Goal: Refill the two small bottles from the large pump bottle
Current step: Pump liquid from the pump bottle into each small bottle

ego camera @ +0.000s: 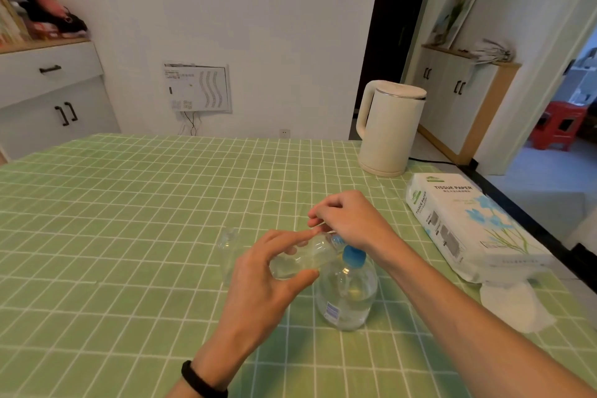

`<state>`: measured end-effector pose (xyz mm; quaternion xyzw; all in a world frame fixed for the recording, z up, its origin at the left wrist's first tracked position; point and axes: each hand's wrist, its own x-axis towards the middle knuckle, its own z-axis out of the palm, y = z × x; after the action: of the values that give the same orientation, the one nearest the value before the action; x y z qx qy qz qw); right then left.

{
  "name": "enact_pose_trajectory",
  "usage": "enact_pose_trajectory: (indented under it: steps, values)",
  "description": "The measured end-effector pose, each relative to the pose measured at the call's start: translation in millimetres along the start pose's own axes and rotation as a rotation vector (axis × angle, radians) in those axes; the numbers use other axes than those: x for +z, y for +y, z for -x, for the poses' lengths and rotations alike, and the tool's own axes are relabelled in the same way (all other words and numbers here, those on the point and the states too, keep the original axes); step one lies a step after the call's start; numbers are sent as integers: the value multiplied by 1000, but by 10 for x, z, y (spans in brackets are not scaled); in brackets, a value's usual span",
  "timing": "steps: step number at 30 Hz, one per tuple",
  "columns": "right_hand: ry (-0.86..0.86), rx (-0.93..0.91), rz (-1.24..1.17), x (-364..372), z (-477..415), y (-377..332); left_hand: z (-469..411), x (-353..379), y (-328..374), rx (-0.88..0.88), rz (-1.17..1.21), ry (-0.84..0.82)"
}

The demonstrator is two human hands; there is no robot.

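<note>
- The left grip (258, 284) is closed round a small bottle (303, 257): thumb underneath, fingers over the top. The bottle is clear and lies tilted nearly flat above the table (129, 203).
- The bottle's neck end, with a bit of blue showing, points away from the left grip and runs under the right grip (349, 220).
- The right grip has its fingers curled, with thumb and forefinger drawn together just above that neck end. Whether they pinch the bottle's cap or something else cannot be told.
- The large bottle (347, 297) stands upright on the table directly below the right grip's wrist and just right of the left grip. It is clear, partly filled with clear liquid, and has a blue top (354, 256).
- The held bottle's neck end is just beside that blue top.
- A second small bottle (227, 249), clear and upright, stands on the table just left of the left grip.
- A black wristband (200, 380) sits on the left wrist.
- Well beyond the right grip stands a cream kettle (387, 129).
- To the right grip's right lies a tissue pack (468, 220), with a loose white tissue (510, 307) near its front end.
</note>
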<state>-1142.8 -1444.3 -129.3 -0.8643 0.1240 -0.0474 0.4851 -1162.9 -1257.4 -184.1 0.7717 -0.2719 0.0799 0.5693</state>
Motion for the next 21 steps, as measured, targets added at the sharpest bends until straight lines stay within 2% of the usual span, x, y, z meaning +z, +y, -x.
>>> enact_pose_trajectory:
  steps: [21]
  values:
    - [-15, 2, 48, -25, 30, -45, 2, -15, 61, 4, -33, -11]
